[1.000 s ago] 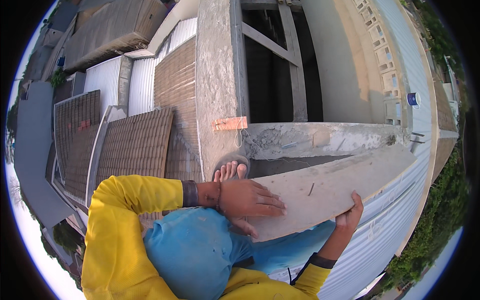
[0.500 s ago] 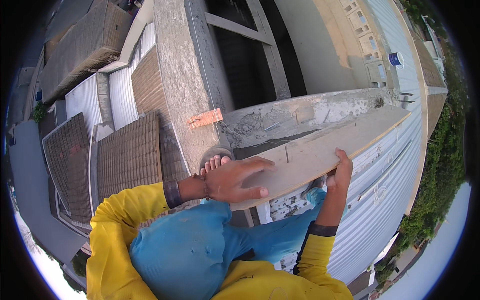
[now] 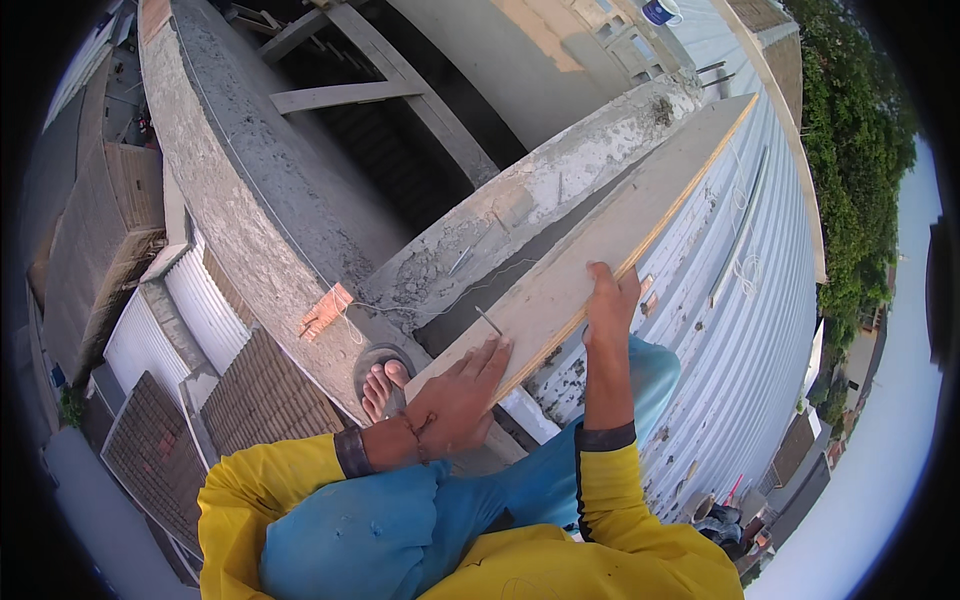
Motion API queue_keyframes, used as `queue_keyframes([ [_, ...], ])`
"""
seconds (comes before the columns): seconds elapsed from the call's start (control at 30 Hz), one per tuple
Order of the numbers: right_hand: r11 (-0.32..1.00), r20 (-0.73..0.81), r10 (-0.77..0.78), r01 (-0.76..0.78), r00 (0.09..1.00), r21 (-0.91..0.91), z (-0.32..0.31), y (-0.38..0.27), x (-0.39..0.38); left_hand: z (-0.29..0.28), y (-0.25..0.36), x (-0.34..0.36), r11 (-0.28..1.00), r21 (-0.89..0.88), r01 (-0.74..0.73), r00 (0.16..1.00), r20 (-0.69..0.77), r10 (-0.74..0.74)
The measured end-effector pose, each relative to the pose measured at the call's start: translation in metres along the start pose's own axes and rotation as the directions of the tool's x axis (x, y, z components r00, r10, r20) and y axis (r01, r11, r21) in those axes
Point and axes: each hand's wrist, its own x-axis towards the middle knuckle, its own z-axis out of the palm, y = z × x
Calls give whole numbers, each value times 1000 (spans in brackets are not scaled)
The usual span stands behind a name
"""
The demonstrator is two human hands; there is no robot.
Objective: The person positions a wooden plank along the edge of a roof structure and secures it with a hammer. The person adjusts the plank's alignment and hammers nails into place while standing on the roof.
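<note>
A long grey board [image 3: 600, 225] with a raw wood edge slants from my knees up to the far right, along the concrete beam. My left hand [image 3: 462, 392] lies on its near end, fingers stretched out just below a nail [image 3: 488, 320] that sticks up from the board. With my right hand [image 3: 608, 305] I grip the board's right edge, thumb on top and the other fingers hidden underneath. Left of the board, an orange wood block [image 3: 326, 312] with string tied to it rests on the concrete wall top [image 3: 235, 180], near my sandalled foot [image 3: 384, 388].
A rough concrete beam [image 3: 560, 165] runs beyond the board, beside a dark opening crossed by timbers [image 3: 430, 100]. Corrugated metal roofing [image 3: 720, 330] slopes off at right, with a loose string [image 3: 747, 275] on it. Tiled roofs [image 3: 265, 400] lie below at left. A bucket [image 3: 658, 12] stands far right.
The view has turned, and the board now slants more steeply. My left hand has drawn back from above the board and now rests flat near the nail. My right hand keeps its hold on the edge.
</note>
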Motion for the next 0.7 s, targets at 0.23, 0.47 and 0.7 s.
queue_keyframes([
  [0.23,988,-79,-96,105,992,117,3,-33,29,-16,-20,49,974,99,-202,977,-47,208],
  [0.47,986,-59,-155,158,986,51,49,45,110,2,-101,111,964,118,-238,967,-64,247],
  [0.7,998,16,-24,25,1000,-64,85,68,97,19,-144,100,986,97,-132,988,-69,139],
])
